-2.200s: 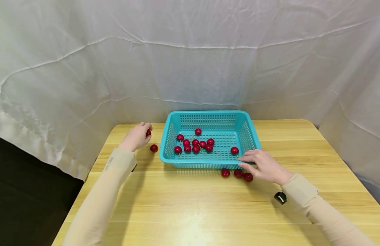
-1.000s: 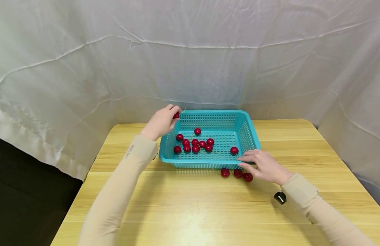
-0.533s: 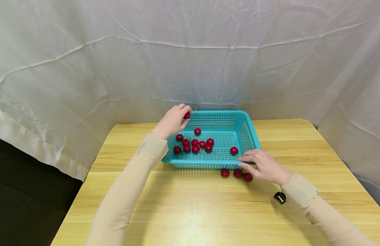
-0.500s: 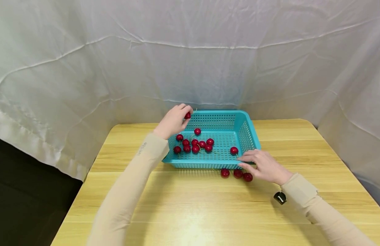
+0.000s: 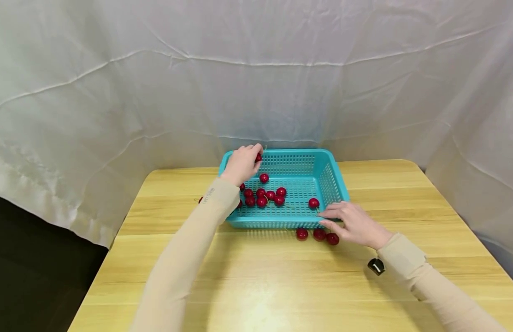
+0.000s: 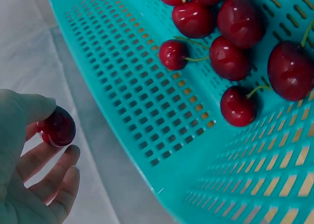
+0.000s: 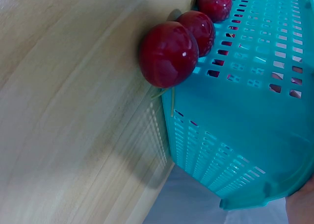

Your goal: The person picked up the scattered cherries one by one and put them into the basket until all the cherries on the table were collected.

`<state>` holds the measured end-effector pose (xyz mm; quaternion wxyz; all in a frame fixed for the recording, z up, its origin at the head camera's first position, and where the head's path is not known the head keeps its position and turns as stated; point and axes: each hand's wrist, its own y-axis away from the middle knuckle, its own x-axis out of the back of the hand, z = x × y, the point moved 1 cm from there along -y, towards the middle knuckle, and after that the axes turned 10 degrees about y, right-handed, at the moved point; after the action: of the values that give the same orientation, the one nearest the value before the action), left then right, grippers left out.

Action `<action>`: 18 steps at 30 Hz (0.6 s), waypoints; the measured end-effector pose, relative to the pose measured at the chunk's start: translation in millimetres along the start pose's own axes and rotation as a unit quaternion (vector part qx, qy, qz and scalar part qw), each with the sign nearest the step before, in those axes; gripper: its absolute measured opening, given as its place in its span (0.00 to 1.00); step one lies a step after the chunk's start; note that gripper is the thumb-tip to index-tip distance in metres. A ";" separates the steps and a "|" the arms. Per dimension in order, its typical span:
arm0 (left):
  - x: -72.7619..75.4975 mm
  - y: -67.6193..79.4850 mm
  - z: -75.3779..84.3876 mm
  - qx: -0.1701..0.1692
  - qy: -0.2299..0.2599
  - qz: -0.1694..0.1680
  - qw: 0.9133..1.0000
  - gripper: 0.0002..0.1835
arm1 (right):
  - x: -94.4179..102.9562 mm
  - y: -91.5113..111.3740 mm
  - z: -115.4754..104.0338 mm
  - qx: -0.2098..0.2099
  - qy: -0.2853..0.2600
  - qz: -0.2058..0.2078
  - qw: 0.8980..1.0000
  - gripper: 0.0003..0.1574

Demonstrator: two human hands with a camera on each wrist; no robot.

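Observation:
In the head view my left hand (image 5: 241, 163) is raised over the back left part of a turquoise plastic basket (image 5: 281, 221). It pinches a dark red cherry (image 6: 59, 127) between thumb and forefinger, the other fingers loosely bent in the left wrist view. My right hand (image 5: 353, 223) grips the basket's near right rim, thumb outside and fingers over the edge. Only a bit of that hand shows in the right wrist view. Several cherries with green stems lie on the basket floor, among them one cherry (image 5: 314, 203) apart on the right and another (image 5: 263, 178) farther back.
Three cherries, one at the left (image 5: 302, 234), stand on the wooden table (image 5: 281, 276) along the basket's front wall, close to my right thumb. Another cherry (image 5: 200, 200) lies left of the basket, partly behind my left sleeve. A pale curtain (image 5: 256, 101) hangs behind the table.
My left hand has carried the cherry from the table's left side rightward over the basket, lately moving only slightly. My right hand has stayed on the rim.

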<state>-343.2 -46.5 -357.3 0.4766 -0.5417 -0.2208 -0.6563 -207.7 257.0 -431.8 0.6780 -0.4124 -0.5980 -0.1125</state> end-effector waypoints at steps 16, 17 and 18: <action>-17.3 -7.2 -5.1 0.094 -0.038 -0.118 0.988 0.19 | 0.2 -0.1 -0.8 0.001 0.008 0.001 1.000 0.11; -18.4 -7.7 -5.4 0.098 -0.042 -0.127 0.986 0.19 | 0.2 -0.1 -0.8 0.001 0.009 0.001 1.000 0.11; -20.0 -8.4 -6.0 0.101 -0.045 -0.134 0.985 0.20 | 0.3 -0.1 -0.8 0.001 0.008 0.001 1.000 0.11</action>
<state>-354.3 -39.9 -375.7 0.4259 -0.4853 -0.3781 -0.6634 -207.1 256.5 -431.5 0.6837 -0.4112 -0.5920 -0.1145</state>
